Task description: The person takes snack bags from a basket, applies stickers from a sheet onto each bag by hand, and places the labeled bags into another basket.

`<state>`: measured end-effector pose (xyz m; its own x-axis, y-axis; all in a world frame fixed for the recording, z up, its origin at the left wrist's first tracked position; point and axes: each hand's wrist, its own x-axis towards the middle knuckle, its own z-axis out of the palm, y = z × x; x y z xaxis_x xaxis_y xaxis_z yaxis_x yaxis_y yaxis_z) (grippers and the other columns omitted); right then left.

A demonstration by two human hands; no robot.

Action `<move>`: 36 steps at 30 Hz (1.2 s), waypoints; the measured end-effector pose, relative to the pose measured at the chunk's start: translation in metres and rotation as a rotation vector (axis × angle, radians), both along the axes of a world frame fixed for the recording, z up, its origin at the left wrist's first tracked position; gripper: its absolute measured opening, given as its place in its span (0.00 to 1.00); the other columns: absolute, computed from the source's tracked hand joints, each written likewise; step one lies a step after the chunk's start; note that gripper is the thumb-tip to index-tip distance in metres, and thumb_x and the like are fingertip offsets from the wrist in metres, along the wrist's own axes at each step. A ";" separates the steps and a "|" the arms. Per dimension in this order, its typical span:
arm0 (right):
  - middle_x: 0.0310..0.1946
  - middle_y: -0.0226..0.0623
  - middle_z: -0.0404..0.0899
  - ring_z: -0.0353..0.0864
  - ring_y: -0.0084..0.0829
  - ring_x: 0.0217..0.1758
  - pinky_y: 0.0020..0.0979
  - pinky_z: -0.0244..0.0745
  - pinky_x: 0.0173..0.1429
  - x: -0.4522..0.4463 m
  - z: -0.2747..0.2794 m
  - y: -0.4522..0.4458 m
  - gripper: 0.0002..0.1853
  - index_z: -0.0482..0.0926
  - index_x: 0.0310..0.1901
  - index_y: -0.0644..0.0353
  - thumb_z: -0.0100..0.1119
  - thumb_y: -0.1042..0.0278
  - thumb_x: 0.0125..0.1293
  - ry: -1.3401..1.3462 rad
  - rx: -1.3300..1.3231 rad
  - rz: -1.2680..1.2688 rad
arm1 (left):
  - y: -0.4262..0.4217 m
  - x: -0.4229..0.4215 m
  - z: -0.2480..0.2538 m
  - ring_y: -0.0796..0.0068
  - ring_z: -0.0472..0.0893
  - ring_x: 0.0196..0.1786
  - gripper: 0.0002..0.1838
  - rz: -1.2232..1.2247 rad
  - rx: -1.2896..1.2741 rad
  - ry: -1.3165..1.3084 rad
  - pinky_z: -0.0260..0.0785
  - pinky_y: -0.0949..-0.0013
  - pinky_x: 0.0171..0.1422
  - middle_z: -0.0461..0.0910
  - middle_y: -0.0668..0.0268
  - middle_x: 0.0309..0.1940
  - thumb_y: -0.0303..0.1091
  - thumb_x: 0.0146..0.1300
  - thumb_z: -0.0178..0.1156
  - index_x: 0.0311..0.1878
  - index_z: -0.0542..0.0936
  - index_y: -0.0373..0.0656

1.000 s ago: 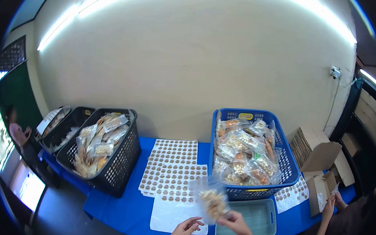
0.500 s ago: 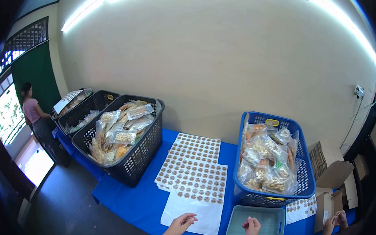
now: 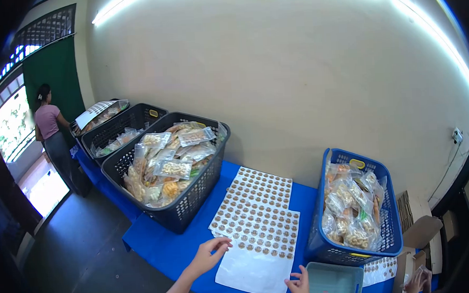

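Observation:
My left hand (image 3: 210, 255) hovers over the lower left of the sticker sheets, fingers loosely curved and slightly apart, with nothing visible in it. My right hand (image 3: 299, 284) is beside the sheet's lower right corner, near the tray's left edge, thumb and fingers spread and nothing in them. Between the hands lies the sticker sheet (image 3: 254, 270), rows of round brown stickers above a bare white lower part. Another sticker sheet (image 3: 260, 183) lies partly under it. The shallow grey-green tray (image 3: 334, 282) stands to the right, partly cut off by the frame.
A dark basket (image 3: 195, 204) of snack packets stands left, with another dark basket (image 3: 150, 116) behind it. A blue basket (image 3: 333, 251) of packets is right. Another person's hands (image 3: 419, 282) work near cardboard boxes (image 3: 424, 232). A person (image 3: 50, 121) stands by the doorway.
The view has shifted left, so the table things appear farther right. My left hand has moved up and left over the sheet. My right hand has moved from over the tray to its left edge and opened.

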<state>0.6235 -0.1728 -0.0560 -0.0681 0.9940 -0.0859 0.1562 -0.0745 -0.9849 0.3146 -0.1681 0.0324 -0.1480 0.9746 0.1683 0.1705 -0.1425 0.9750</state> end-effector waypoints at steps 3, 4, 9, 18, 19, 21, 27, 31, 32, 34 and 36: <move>0.43 0.48 0.71 0.74 0.33 0.39 0.30 0.72 0.39 -0.027 -0.019 0.002 0.35 0.57 0.59 0.62 0.62 0.62 0.51 -0.335 -0.074 0.151 | 0.000 -0.053 0.024 0.79 0.76 0.36 0.08 0.145 0.149 0.077 0.69 0.76 0.41 0.78 0.63 0.33 0.26 0.59 0.51 0.40 0.75 0.35; 0.44 0.50 0.71 0.74 0.35 0.40 0.32 0.71 0.41 -0.032 -0.040 0.001 0.35 0.58 0.59 0.63 0.62 0.60 0.52 -0.419 -0.091 0.211 | -0.002 -0.071 0.036 0.79 0.77 0.36 0.07 0.220 0.169 0.103 0.69 0.76 0.41 0.78 0.63 0.32 0.25 0.59 0.51 0.39 0.75 0.35; 0.53 0.59 0.64 0.65 0.49 0.57 0.36 0.62 0.59 -0.056 -0.120 -0.005 0.40 0.61 0.57 0.68 0.61 0.47 0.48 -0.672 -0.371 0.424 | -0.009 -0.171 0.063 0.78 0.77 0.34 0.07 0.564 0.319 0.313 0.68 0.76 0.40 0.78 0.64 0.28 0.24 0.59 0.50 0.38 0.75 0.34; 0.49 0.55 0.69 0.70 0.45 0.51 0.34 0.66 0.54 -0.067 -0.165 -0.001 0.36 0.64 0.55 0.68 0.54 0.44 0.53 -0.898 -0.436 0.436 | 0.002 -0.281 0.049 0.76 0.78 0.32 0.06 0.718 0.300 0.428 0.68 0.75 0.38 0.78 0.62 0.29 0.25 0.59 0.49 0.37 0.75 0.34; 0.46 0.54 0.72 0.74 0.43 0.47 0.34 0.69 0.50 -0.064 -0.175 0.001 0.34 0.64 0.55 0.66 0.54 0.46 0.54 -0.929 -0.441 0.427 | 0.009 -0.288 0.046 0.76 0.78 0.32 0.07 0.711 0.293 0.431 0.68 0.75 0.39 0.78 0.61 0.29 0.25 0.59 0.49 0.37 0.75 0.34; 0.50 0.57 0.69 0.68 0.49 0.55 0.35 0.64 0.57 -0.063 -0.169 0.000 0.40 0.66 0.53 0.67 0.56 0.39 0.48 -0.824 -0.527 0.350 | 0.025 -0.307 0.038 0.73 0.78 0.34 0.08 0.659 0.192 0.459 0.68 0.74 0.40 0.78 0.60 0.30 0.26 0.58 0.50 0.38 0.75 0.34; 0.56 0.54 0.63 0.61 0.47 0.61 0.33 0.57 0.62 -0.069 -0.130 -0.006 0.38 0.64 0.55 0.68 0.52 0.40 0.52 -0.760 -0.437 0.364 | 0.068 -0.375 0.008 0.58 0.77 0.39 0.10 0.575 0.013 0.902 0.68 0.63 0.45 0.77 0.54 0.36 0.27 0.56 0.47 0.40 0.74 0.35; 0.52 0.55 0.67 0.66 0.47 0.57 0.34 0.61 0.59 -0.069 -0.129 -0.004 0.38 0.66 0.54 0.66 0.55 0.41 0.50 -0.752 -0.484 0.298 | 0.078 -0.381 -0.004 0.58 0.75 0.47 0.15 0.424 -0.641 1.205 0.67 0.59 0.51 0.75 0.51 0.43 0.30 0.54 0.49 0.45 0.75 0.40; 0.49 0.55 0.70 0.69 0.48 0.54 0.35 0.65 0.57 -0.070 -0.123 -0.005 0.38 0.67 0.53 0.66 0.56 0.41 0.49 -0.754 -0.505 0.260 | 0.074 -0.378 -0.003 0.59 0.76 0.45 0.14 0.431 -0.591 1.233 0.68 0.59 0.49 0.76 0.53 0.41 0.31 0.53 0.50 0.42 0.77 0.41; 0.48 0.55 0.71 0.69 0.47 0.54 0.35 0.64 0.57 -0.068 -0.133 0.000 0.39 0.69 0.51 0.66 0.57 0.39 0.47 -0.766 -0.495 0.239 | 0.072 -0.371 0.003 0.59 0.78 0.42 0.12 0.466 -0.644 1.244 0.70 0.60 0.47 0.78 0.54 0.37 0.31 0.53 0.50 0.38 0.79 0.42; 0.48 0.55 0.71 0.70 0.47 0.53 0.35 0.65 0.56 -0.070 -0.138 0.006 0.39 0.70 0.51 0.66 0.57 0.38 0.46 -0.797 -0.498 0.248 | 0.069 -0.367 0.002 0.59 0.79 0.37 0.08 0.563 -0.618 1.254 0.72 0.60 0.42 0.79 0.56 0.32 0.30 0.51 0.53 0.31 0.81 0.43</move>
<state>0.5531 -0.1670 -0.1943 -0.0104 0.7962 -0.6049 0.8315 -0.3291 -0.4475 -0.0524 -0.0994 0.0344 -0.5917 0.8038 0.0622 0.8062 0.5903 0.0403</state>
